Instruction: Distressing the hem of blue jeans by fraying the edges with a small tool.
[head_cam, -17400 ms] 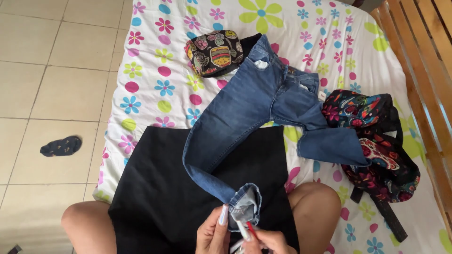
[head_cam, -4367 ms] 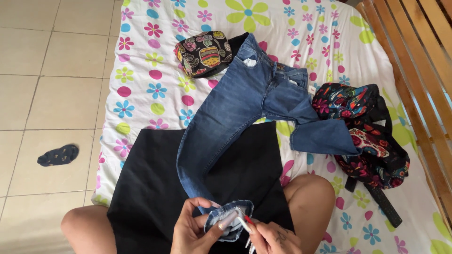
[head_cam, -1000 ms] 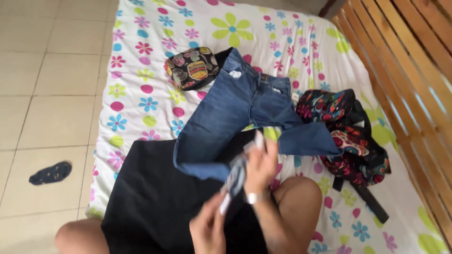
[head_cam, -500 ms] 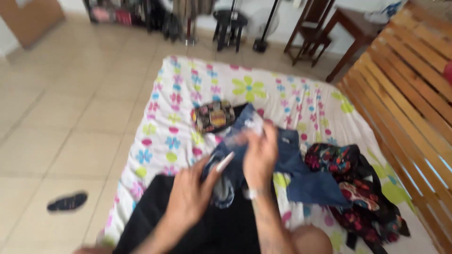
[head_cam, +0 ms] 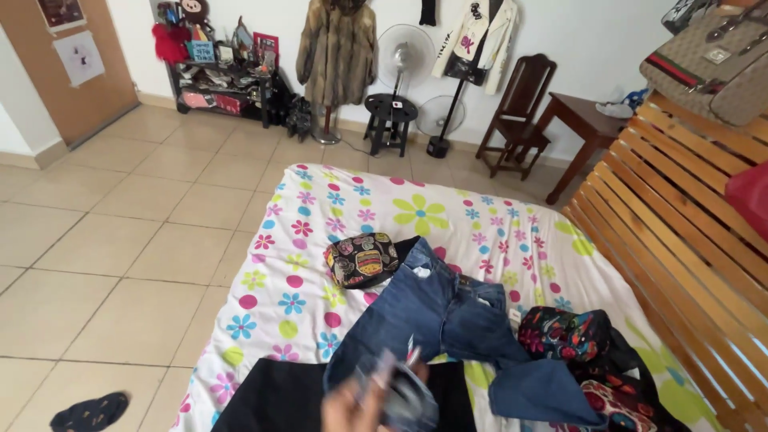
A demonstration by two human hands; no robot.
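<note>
Blue jeans lie spread on a white sheet with coloured flowers. At the bottom edge a blurred hand, which I take for my left hand, grips the bunched cuff of one jeans leg. My right hand is not visible; it may be behind the cuff or below the frame. A black cloth lies under the hand. A dark pouch with colourful patches sits just beyond the jeans' waistband. A patterned backpack rests to the right of the jeans.
A wooden slatted bench runs along the right, with a brown handbag on top. A dark sandal lies on the tiled floor at left. By the far wall stand a chair, a small table, a fan and a cluttered shelf.
The view has swung up from my lap to the whole room. My hands, raised with the jeans cuff half a second ago, have dropped to the bottom edge.
</note>
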